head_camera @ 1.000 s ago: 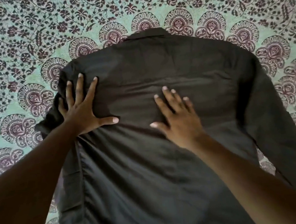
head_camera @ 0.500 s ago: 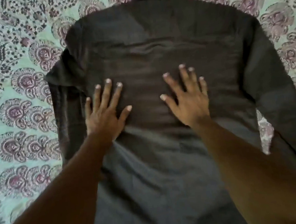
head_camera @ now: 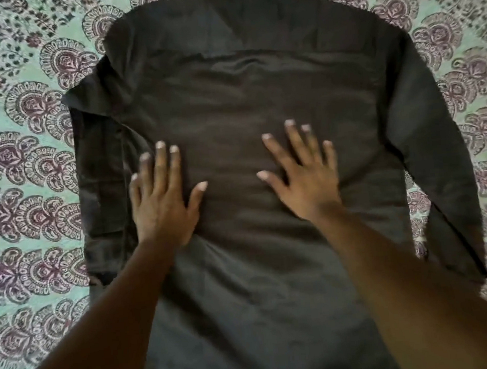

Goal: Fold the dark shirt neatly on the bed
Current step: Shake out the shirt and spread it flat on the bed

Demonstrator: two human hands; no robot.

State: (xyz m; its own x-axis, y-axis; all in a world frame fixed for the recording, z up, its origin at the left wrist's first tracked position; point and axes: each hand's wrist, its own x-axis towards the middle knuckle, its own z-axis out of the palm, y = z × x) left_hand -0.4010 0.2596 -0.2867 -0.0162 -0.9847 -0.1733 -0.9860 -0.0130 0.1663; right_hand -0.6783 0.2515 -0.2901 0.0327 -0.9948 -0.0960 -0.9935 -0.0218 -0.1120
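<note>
Both palms flat, fingers spread, gripping nothing | we press left hand (head_camera: 161, 204) and right hand (head_camera: 307, 178) outward across dark shirt (head_camera: 240, 74) | smooth creases before folding sleeves on bed (head_camera: 27, 175)

One shirt (head_camera: 255, 73) is seen, with two sleeves counted. Two hands are counted on it: the left hand (head_camera: 161, 205) and the right hand (head_camera: 304, 178). One bedsheet (head_camera: 24, 175) is seen.

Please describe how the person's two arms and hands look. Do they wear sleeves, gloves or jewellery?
Both forearms are bare: no sleeves, no gloves, no watch or bracelet in view. The left hand and the right hand show no rings. The fingers end in fairly long, pale nails.
</note>
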